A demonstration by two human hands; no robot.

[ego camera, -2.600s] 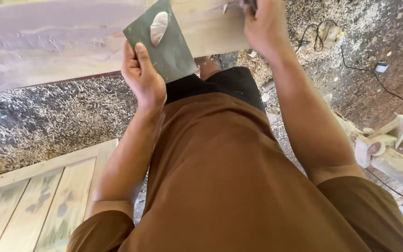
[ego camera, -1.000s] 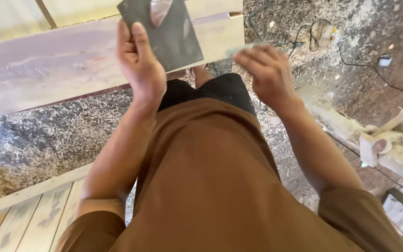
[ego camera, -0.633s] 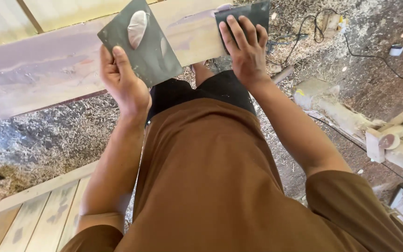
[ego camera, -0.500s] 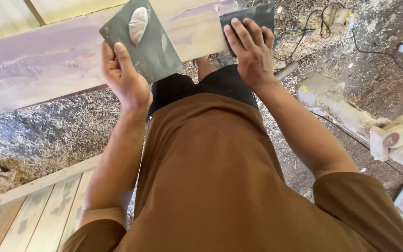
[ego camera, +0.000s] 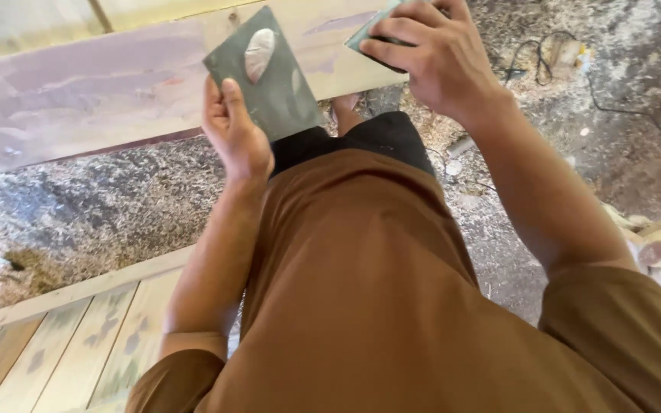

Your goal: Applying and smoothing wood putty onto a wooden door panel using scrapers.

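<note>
My left hand [ego camera: 235, 134] holds a dark grey-green flat plate [ego camera: 269, 84] by its lower left edge, tilted, with a pale blob of filler [ego camera: 258, 53] near its top. My right hand [ego camera: 430, 53] is at the top of the view, its fingers pressed on a second flat grey-green blade [ego camera: 369, 27], mostly hidden under the hand, against the long pale wooden plank [ego camera: 101, 88]. The plank carries greyish-purple smears of filler.
Wood shavings and sawdust [ego camera: 93, 214] cover the ground under the plank. A slatted wooden panel [ego camera: 55, 344] lies at the lower left. A black cable [ego camera: 545, 57] trails at the upper right, and cut timber pieces [ego camera: 659, 245] sit at the right edge.
My right hand, empty and away from the plank a second ago, has come up onto the second blade at the plank. My left hand keeps the plate with filler, now slightly lower.
</note>
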